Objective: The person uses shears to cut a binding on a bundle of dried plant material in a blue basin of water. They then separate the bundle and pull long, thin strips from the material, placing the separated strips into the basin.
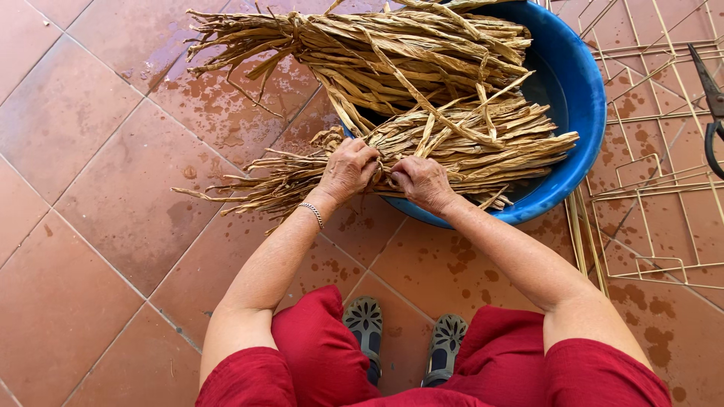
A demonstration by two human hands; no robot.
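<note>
Two bundles of dried tan plant strips lie across a round blue basin [584,105]. The nearer bundle [467,147] hangs over the basin's left rim onto the wet floor. My left hand [348,170] and my right hand [422,182] are side by side on this bundle at the rim, fingers curled around its strips. The farther bundle [377,45] is tied near its left end and rests on the basin's far side. A bracelet circles my left wrist.
Wet terracotta floor tiles [98,188] spread to the left. A thin tan wire frame [656,151] lies on the floor to the right of the basin, with dark scissors [713,105] at the right edge. My sandalled feet [407,339] and red clothing are below.
</note>
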